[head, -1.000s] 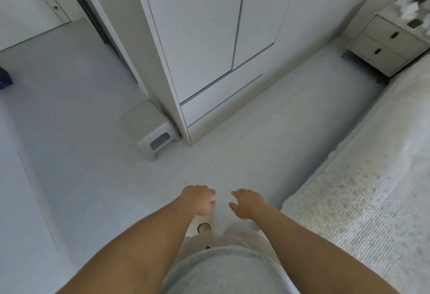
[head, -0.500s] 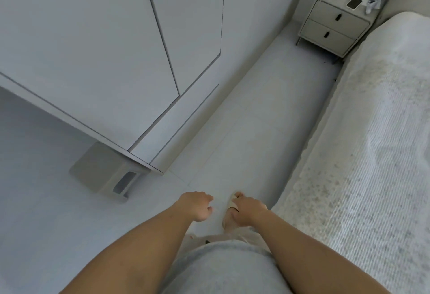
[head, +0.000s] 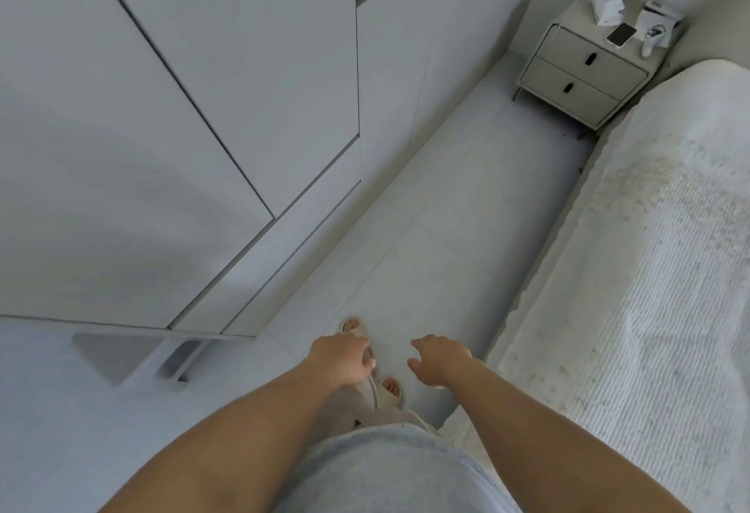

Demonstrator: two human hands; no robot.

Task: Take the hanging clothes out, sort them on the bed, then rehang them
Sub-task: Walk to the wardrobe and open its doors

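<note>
A tall white wardrobe (head: 195,115) fills the left of the view with its flat handleless doors shut and a drawer front along its base, no clothes showing. The bed (head: 657,277) runs down the right edge, spread with a pale ribbed cover that bears a yellowish speckled patch toward its near edge. A strip of light tiled floor (head: 438,236) separates wardrobe from bed.

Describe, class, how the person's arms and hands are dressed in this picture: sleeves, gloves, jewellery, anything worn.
Both forearms are bare, with no sleeves in view. The left hand and right hand wear no gloves, and no rings, watch or bracelets show.
</note>
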